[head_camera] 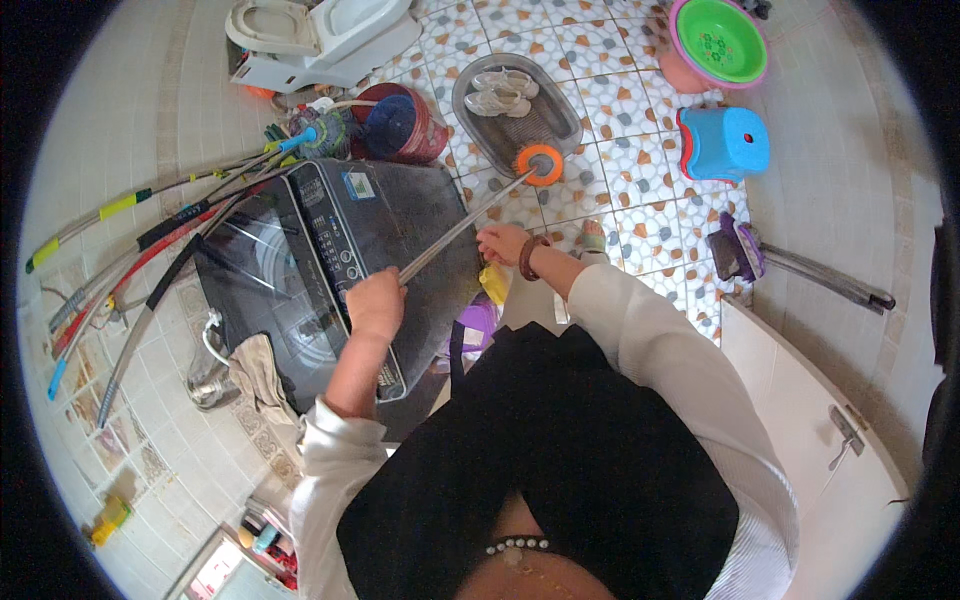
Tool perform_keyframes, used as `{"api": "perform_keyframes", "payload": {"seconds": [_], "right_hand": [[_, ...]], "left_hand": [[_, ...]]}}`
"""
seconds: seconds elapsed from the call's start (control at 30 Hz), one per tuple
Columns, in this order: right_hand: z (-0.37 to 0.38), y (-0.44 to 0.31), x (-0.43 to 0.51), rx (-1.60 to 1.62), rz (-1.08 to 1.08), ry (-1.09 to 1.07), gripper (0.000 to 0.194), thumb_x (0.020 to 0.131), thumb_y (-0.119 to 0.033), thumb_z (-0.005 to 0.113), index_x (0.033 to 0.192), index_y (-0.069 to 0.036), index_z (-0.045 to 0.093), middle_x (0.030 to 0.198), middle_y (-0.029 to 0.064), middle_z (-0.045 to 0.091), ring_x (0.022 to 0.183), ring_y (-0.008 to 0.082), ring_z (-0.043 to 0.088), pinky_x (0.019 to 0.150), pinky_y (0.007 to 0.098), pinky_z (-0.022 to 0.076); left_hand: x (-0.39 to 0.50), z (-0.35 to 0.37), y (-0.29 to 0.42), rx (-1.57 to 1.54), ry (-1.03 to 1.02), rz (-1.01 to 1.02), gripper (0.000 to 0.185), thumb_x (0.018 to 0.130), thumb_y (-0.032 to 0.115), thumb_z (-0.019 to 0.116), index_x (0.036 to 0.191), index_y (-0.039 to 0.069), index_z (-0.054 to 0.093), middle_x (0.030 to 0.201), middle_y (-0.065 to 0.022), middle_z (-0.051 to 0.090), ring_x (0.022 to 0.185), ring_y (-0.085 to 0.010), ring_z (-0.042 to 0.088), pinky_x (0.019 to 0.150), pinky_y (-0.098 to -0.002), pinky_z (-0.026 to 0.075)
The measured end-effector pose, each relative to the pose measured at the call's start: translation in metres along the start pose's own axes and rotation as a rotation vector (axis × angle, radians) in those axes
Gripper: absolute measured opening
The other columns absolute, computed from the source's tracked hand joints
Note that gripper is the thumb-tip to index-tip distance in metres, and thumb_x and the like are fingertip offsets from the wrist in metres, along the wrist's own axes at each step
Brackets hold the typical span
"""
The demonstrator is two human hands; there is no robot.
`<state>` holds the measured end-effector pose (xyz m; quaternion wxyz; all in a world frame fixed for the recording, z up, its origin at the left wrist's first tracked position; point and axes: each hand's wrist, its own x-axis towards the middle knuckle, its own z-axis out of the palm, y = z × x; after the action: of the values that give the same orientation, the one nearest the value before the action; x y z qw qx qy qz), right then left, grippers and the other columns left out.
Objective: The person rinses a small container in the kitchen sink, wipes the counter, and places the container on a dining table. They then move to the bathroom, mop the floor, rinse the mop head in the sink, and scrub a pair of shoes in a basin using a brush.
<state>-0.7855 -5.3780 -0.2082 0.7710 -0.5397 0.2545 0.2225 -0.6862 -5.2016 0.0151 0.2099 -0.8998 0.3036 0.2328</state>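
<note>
My left hand [376,304] is closed around the metal handle of a long brush [538,165] with an orange round head. The handle slants across the top of a dark washing machine [412,202], and the head rests at the near rim of a grey oval plastic basin [517,139]. A pair of white shoes [499,94] lies in the basin's far part. My right hand [504,246] is off the handle, a little to its right, with fingers partly curled and nothing visible in them.
Several mops [322,135] lean at the left beside a red bucket [427,135]. A toilet [352,37] stands at the far left. Along the right are a green basin [720,41], a blue stool [724,142], a purple broom [742,251] and a white door [795,382].
</note>
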Motion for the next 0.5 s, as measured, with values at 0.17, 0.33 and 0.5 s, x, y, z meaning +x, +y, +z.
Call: {"api": "perform_keyframes", "payload": {"seconds": [0.17,0.33,0.5], "right_hand": [[0.018,0.024,0.016,0.415,0.243,0.099,0.04,0.093,-0.038,0.052,0.115,-0.004,0.05,0.098,0.012,0.06,0.075,0.0234,0.063,0.066,0.0344,0.055],[0.031,-0.011,-0.015,1.098,0.262,0.104,0.047,0.093,-0.038,0.055,0.12,-0.001,0.044,0.109,0.0191,0.057,0.102,0.0337,0.059,0.087,0.0443,0.0523],[0.018,0.005,-0.022,1.475,0.127,0.282,0.018,0.091,-0.01,0.052,0.094,0.008,0.055,0.089,0.0205,0.062,0.09,0.036,0.063,0.081,0.0468,0.0545]], "left_hand": [[-0.022,-0.022,0.007,-0.008,-0.008,0.075,0.021,0.083,0.029,0.064,0.091,0.01,0.062,0.078,-0.0125,0.068,0.075,-0.0313,0.068,0.066,-0.0443,0.052],[-0.033,-0.039,0.031,0.174,0.103,0.27,0.019,0.082,0.026,0.064,0.09,0.01,0.058,0.072,-0.009,0.067,0.065,-0.0258,0.068,0.054,-0.0388,0.052],[-0.038,-0.064,0.072,0.387,0.248,0.566,0.006,0.086,0.017,0.054,0.085,0.011,0.056,0.066,-0.0062,0.065,0.063,-0.0231,0.067,0.053,-0.0335,0.052]]}}
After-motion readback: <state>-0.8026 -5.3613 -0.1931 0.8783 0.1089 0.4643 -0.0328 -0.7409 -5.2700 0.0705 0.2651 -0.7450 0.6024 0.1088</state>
